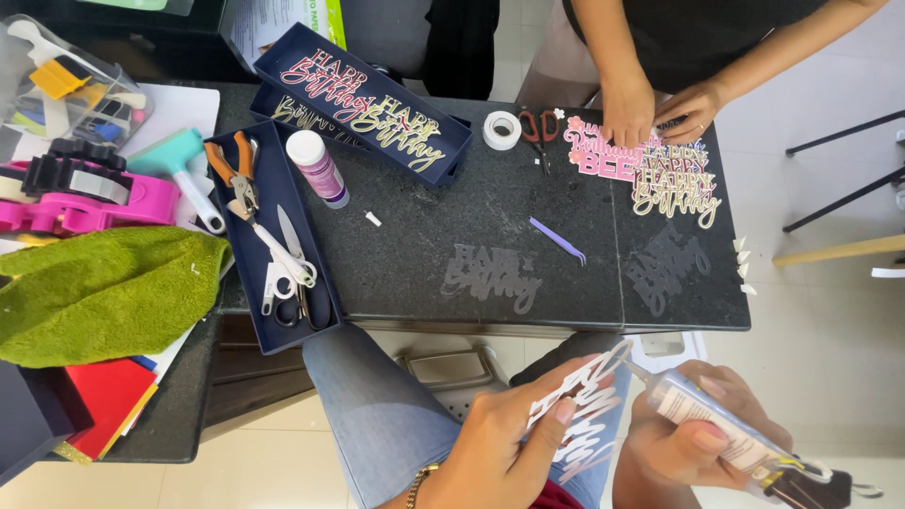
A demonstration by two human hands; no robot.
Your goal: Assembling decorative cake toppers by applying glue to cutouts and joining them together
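Below the desk (566, 203), the left hand (490, 443) pinches a white cutout (584, 405); the right hand (693, 429) closes on a glue bottle (707, 419), nozzle touching the cutout. Beyond the desk, another person's hands (650, 108) press toppers (660, 174).

The right hand (702, 438) grips a clear glue tube (716, 424) wrapped in a white label with dark print, its nozzle pointing up-left toward the left hand (500, 443). Far above the left hand, on the dark table (424, 245), stands a small bottle (317, 168) with a white cap and a purple label, just beside a navy tray (267, 330). Beyond it, at the top edge, lies a white printed sheet (259, 24) with a green band. At the far upper left sits a clear plastic box (66, 85) of coloured bits.
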